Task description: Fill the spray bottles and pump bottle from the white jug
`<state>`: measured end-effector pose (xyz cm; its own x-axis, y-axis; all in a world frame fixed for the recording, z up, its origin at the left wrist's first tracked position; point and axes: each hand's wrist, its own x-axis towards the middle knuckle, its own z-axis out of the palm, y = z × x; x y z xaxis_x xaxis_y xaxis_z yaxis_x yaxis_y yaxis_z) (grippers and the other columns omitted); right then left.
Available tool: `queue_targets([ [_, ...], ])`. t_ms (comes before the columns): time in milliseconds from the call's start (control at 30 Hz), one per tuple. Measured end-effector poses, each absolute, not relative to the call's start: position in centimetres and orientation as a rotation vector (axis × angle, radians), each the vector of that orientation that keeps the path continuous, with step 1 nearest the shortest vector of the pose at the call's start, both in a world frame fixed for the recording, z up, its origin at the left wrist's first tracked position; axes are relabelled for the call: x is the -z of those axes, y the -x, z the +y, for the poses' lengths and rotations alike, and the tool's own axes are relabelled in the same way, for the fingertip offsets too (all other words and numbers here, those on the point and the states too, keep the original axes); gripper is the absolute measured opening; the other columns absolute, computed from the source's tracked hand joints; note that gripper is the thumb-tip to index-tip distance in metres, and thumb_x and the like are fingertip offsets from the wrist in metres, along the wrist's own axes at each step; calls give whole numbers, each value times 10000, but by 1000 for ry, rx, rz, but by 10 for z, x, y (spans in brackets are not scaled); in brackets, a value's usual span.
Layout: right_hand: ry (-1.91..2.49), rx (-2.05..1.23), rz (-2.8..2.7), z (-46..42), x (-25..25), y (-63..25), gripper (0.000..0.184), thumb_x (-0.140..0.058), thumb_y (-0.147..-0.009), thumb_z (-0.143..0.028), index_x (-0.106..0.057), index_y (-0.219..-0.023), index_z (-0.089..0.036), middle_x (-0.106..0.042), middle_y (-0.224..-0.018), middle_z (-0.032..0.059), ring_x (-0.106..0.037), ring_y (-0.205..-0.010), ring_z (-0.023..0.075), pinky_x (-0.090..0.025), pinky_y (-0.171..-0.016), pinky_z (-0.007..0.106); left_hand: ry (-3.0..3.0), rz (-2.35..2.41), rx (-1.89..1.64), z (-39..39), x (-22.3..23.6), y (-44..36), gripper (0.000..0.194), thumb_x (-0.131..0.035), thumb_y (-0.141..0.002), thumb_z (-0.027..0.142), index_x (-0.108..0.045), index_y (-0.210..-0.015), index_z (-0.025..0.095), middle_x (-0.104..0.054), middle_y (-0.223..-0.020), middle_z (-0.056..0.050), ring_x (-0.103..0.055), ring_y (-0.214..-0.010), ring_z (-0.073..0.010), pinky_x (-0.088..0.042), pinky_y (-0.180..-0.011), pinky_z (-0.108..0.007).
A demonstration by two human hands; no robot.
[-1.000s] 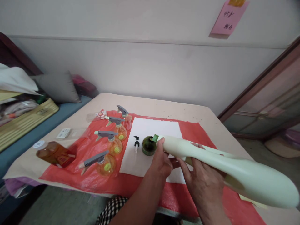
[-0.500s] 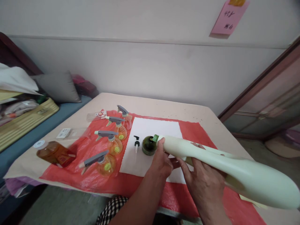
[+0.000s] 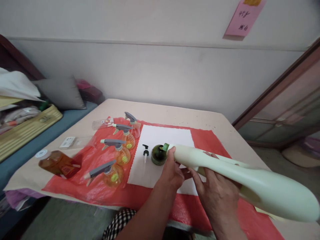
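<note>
My left hand grips the narrow front end of a large pale green long-necked jug. My right hand holds the same jug further back, fingers wrapped around its handle side. The jug lies tilted nearly level, its front end pointing left. At that end a green tip sits over the opening of a round dark green bottle. Whether liquid is flowing I cannot tell. The bottle stands on a white sheet. Left of it lies a black pump head with a clear tube.
Several round spray bottles with grey trigger heads stand on red plastic sheeting to the left. A bottle of amber liquid lies beyond them. Clear packaging is near the table's left side. A pink note hangs on the wall.
Almost nothing differs. Both hands keep the jug in the same place over the green bottle; only a very slight shift shows at its tip.
</note>
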<state>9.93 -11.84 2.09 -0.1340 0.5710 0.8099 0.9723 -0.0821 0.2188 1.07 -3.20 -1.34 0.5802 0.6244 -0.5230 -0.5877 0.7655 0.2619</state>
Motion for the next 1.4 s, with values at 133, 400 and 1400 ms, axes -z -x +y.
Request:
queue_targets([
  [133, 1664, 1125, -1735, -119, -23, -99, 393, -625, -961, -342, -645, -1196, -27, -716, -1178, 207, -694, -1085, 351, -391, -1129, 576, -58, 632, -706, -32, 14, -10, 570, -628, -802, 629, -623, -1190, 211, -617, -1156, -107, -630, -845, -259, -526, -660, -370],
  [400, 1679, 1115, -1734, -119, -23, -98, 415, -620, -964, -355, -641, -1216, -26, -722, -1165, 200, -693, -1075, 355, -381, -1132, 584, -61, 643, -689, -31, 11, -9, 546, -605, -822, 619, -617, -1190, 216, -621, -1142, -113, -624, -843, -256, -528, -659, -371],
  [1400, 1683, 1109, -1728, -120, -21, -99, 426, -622, -965, -368, -633, -1235, -39, -708, -1210, 190, -683, -1102, 350, -355, -1158, 580, -65, 625, -681, -32, 10, -9, 575, -599, -827, 627, -611, -1221, 210, -613, -1128, -99, -613, -805, -236, -504, -686, -367],
])
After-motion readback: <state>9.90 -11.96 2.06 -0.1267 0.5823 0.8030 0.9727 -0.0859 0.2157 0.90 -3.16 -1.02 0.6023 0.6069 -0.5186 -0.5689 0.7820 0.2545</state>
